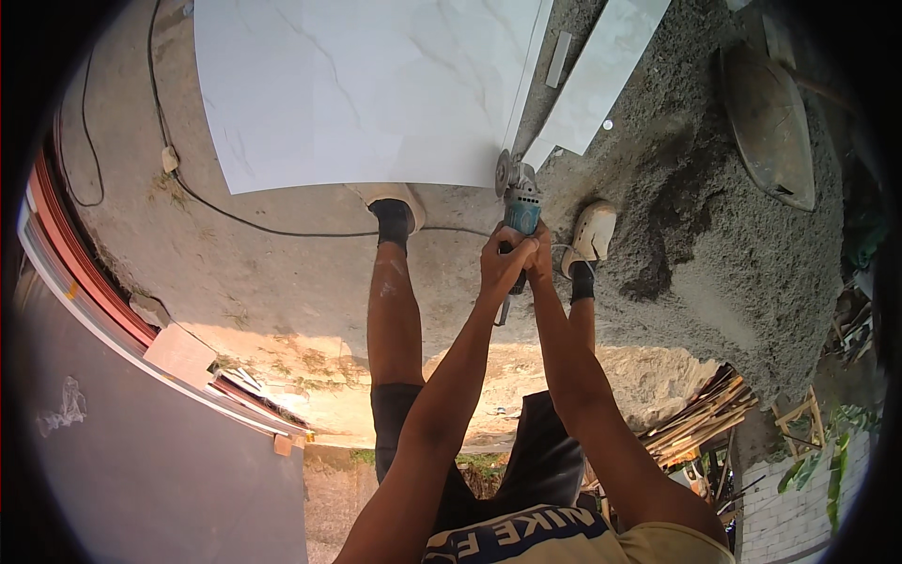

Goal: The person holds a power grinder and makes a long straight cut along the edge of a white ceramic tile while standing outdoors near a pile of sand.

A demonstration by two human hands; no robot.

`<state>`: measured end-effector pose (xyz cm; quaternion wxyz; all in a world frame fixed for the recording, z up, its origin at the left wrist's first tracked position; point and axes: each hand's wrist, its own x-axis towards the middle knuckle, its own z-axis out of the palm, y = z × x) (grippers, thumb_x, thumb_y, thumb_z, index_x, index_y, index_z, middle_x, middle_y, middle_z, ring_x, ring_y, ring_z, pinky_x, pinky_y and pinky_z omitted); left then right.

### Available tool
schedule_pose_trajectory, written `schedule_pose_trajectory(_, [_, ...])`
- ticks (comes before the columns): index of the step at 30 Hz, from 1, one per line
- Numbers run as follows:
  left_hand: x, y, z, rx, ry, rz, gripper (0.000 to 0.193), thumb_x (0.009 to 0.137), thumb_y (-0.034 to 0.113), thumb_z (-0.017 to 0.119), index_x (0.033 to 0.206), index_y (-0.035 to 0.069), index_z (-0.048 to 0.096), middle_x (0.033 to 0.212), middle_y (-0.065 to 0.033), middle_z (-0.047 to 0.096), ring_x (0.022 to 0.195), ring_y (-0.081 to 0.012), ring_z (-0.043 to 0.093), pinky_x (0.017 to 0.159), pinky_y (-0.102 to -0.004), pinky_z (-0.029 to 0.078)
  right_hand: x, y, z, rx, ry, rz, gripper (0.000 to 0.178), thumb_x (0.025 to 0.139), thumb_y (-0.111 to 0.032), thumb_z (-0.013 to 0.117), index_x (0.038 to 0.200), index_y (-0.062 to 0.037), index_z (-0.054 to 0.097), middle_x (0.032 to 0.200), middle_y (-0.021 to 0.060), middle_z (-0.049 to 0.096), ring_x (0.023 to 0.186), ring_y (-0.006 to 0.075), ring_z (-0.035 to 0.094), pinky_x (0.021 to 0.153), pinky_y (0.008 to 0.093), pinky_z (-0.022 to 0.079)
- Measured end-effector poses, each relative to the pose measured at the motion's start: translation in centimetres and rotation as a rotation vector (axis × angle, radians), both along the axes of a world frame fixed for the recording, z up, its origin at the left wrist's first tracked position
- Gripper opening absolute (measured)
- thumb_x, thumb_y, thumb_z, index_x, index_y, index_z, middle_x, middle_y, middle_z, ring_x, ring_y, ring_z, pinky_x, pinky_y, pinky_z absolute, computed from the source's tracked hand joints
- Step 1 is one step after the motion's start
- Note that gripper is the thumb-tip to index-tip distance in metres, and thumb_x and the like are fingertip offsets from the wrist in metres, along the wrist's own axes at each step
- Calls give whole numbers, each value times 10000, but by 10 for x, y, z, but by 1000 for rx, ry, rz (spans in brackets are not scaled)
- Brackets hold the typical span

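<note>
Both of my hands are closed round a teal and black angle grinder [522, 214]. My left hand [504, 261] wraps the rear of its body, and my right hand [540, 252] grips it from the other side, close against the left. The grinder's disc [505, 171] stands upright at the near right corner of a large white marble-look tile [366, 94] on the ground. A thin line runs along that tile near its right edge. Right of the disc lies a narrower strip of the same tile [601, 80]. Whether the disc touches the tile is too small to tell.
A dark power cord [282, 231] runs left across the concrete to a connector [169, 159]. My shoes [594, 231] are planted on either side of the grinder. Right lies a pile of grey sand [714, 244] with a shovel [769, 127]. Wooden sticks [700, 418] are stacked at the lower right.
</note>
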<state>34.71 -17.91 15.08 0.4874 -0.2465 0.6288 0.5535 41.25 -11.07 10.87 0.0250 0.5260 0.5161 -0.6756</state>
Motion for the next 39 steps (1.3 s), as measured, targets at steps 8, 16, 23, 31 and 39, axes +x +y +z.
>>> schedule_pose_trajectory(8, [-7, 10, -1, -15, -4, -31, 227, 785, 195, 760, 879, 46, 616, 816, 10, 580, 795, -100, 543, 746, -267, 453, 0, 10, -17, 87, -93, 88, 317, 740, -230, 772, 917, -21, 613, 750, 14, 632, 638, 120, 569, 570, 324, 492])
schedule_pose_trajectory(16, [-21, 30, 2, -11, -34, -16, 228, 794, 195, 761, 889, 41, 623, 823, 6, 585, 788, -97, 543, 731, -263, 452, 2, 30, -26, 69, -117, 143, 367, 768, -213, 754, 1011, 10, 593, 859, 55, 669, 723, 133, 600, 632, 321, 521])
schedule_pose_trajectory(23, [-25, 28, -6, 25, -9, 7, 218, 781, 178, 754, 886, 48, 613, 820, 13, 586, 789, -93, 545, 732, -266, 454, -17, 29, -21, 49, -51, 75, 355, 784, -235, 752, 1004, 2, 605, 852, 49, 664, 731, 136, 615, 634, 319, 525])
schedule_pose_trajectory(31, [-30, 33, -10, 52, 83, 9, 163, 803, 136, 743, 839, 53, 607, 793, 21, 578, 767, -69, 525, 703, -247, 436, -33, 37, -13, 14, -33, 33, 310, 771, -233, 755, 945, -13, 623, 803, 20, 647, 685, 124, 591, 604, 308, 499])
schedule_pose_trajectory(39, [-43, 44, 0, -23, -24, -28, 337, 772, 272, 770, 971, 28, 649, 874, -16, 619, 828, -115, 568, 751, -276, 465, -32, 45, -15, -12, -36, 18, 333, 798, -233, 738, 998, -2, 605, 849, 45, 662, 734, 132, 613, 634, 314, 521])
